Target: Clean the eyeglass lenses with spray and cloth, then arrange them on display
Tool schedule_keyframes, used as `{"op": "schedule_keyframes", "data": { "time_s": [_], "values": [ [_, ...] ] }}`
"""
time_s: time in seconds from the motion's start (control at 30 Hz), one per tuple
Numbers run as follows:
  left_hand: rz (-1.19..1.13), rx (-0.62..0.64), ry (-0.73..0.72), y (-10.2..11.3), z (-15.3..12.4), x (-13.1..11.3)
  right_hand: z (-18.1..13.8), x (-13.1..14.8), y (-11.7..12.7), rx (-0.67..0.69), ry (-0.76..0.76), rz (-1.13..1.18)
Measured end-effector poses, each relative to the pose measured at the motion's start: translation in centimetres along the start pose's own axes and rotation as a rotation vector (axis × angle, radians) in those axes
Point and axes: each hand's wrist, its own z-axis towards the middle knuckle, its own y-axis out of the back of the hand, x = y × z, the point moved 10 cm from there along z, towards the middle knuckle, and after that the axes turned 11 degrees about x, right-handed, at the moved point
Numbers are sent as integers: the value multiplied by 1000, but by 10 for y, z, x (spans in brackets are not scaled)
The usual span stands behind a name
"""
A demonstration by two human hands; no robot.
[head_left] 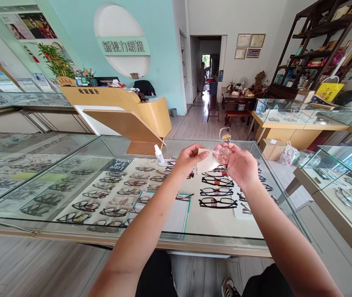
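Observation:
Above the glass display counter, my left hand [192, 159] pinches a pale cleaning cloth [206, 162] that hangs down from the fingers. Just to its right, my right hand [240, 164] has its fingers closed on a pair of eyeglasses [225, 135] with a thin frame. The glasses are turned on end, one lens above the other, and the upper lens carries a yellow-orange label. Near the lower lens the edge of the cloth meets the glasses; whether it presses on the lens I cannot tell. A small white bottle [159, 154] stands on the counter, left of my hands.
Rows of eyeglasses [218, 202] lie under the glass counter top [176, 243]. A wooden reception desk [151, 111] stands beyond it. More glass showcases [299, 117] are at the right. A person [202, 78] is in the far doorway.

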Motion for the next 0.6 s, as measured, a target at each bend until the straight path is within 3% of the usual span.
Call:
{"op": "schedule_keyframes", "data": {
  "time_s": [0.2, 0.4, 0.6],
  "values": [
    [37, 27, -45, 5, 4, 2, -1, 2, -1, 3, 10, -15],
    [22, 43, -3, 8, 4, 11, -1, 3, -2, -19, 6, -21],
    [4, 21, -71, 3, 0, -4, 0, 1, -3, -7, -11, -20]
  ]
}}
